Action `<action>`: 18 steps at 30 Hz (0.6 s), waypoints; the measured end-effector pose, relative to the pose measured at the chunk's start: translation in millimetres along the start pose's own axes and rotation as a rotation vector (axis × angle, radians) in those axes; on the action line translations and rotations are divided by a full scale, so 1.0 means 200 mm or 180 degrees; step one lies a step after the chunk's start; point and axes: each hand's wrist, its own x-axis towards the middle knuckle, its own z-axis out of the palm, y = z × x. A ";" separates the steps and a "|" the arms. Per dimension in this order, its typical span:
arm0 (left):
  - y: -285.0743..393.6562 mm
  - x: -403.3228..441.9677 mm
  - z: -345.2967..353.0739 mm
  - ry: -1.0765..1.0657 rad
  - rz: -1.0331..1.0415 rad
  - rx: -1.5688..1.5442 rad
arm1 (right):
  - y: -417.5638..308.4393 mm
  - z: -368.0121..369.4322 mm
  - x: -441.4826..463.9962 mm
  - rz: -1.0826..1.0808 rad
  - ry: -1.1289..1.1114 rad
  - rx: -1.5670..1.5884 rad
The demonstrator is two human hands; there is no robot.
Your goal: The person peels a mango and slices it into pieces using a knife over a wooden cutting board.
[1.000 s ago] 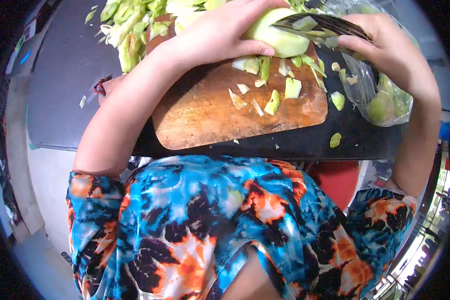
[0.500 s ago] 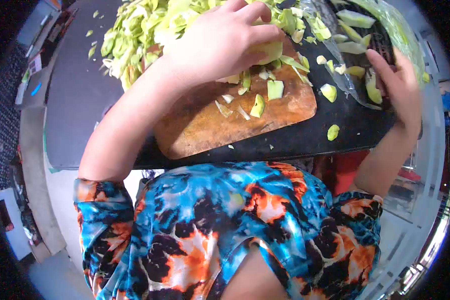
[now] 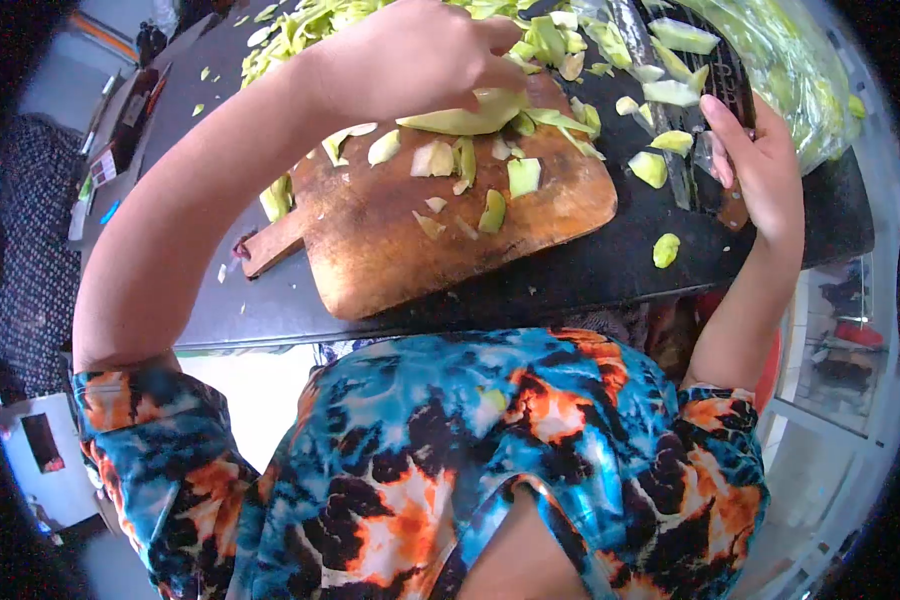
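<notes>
My left hand (image 3: 435, 65) is over the wooden cutting board (image 3: 370, 250), fingers curled inward. What they grip, if anything, is hidden. Just beneath lies a large pale green piece (image 3: 465, 115), perhaps of unripe mango; I cannot tell whether the fingers touch it. Smaller cut bits, such as a squarish chunk (image 3: 524, 176), are scattered on the board. At the right, my right hand (image 3: 765, 165) is closed round the handle of a wide dark-bladed knife (image 3: 732, 85). Several green slices (image 3: 685, 37) lie on or against its blade.
A heap of green slices (image 3: 300, 35) sits behind the board, cut off by the top edge. Past the knife is a clear plastic bag (image 3: 795, 80) with green contents. Loose bits, one a small yellow-green lump (image 3: 666, 250), lie on the black table (image 3: 240, 310).
The view has shifted, so the heap sits higher and the board's handle shows. My left hand has moved up and left off the slices; the right still holds the knife, a little further left.
</notes>
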 end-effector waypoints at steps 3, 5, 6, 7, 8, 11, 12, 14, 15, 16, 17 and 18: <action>-0.04 0.01 0.03 0.0006 0.0291 -0.0113 | 0.03 0.00 -0.02 0.0025 0.0108 0.0119; -0.05 0.01 0.04 0.0015 0.0330 -0.0193 | 0.06 0.00 -0.02 -0.0014 0.0084 0.0114; -0.04 0.00 0.04 -0.0041 0.0248 -0.0229 | 0.07 0.00 -0.02 -0.0036 0.0064 0.0108; -0.04 0.00 0.04 -0.0094 0.0163 -0.0264 | 0.07 0.01 -0.02 -0.0024 0.0087 0.0102; -0.04 -0.01 0.05 -0.0077 0.0168 -0.0300 | 0.08 0.02 -0.03 -0.0010 0.0107 0.0097; -0.05 -0.03 0.07 0.0002 0.0173 -0.0332 | 0.08 0.05 -0.03 -0.0012 0.0120 0.0114; -0.05 -0.03 0.07 0.0038 0.0168 -0.0295 | 0.08 0.05 -0.03 -0.0021 0.0114 0.0128; -0.05 -0.06 0.10 0.0116 -0.0026 -0.0322 | 0.10 0.06 -0.03 -0.0031 0.0092 0.0103; -0.04 -0.11 0.12 0.0157 -0.0220 -0.0377 | 0.10 0.07 -0.03 -0.0044 0.0078 0.0088; -0.03 -0.16 0.14 0.0197 -0.0411 -0.0426 | 0.08 0.08 -0.03 -0.0016 0.0077 0.0133; -0.03 -0.22 0.16 0.0242 -0.0552 -0.0490 | 0.06 0.10 -0.04 0.0017 0.0085 0.0186; -0.01 -0.27 0.17 0.0369 -0.0570 -0.0451 | 0.05 0.10 -0.04 0.0049 0.0107 0.0236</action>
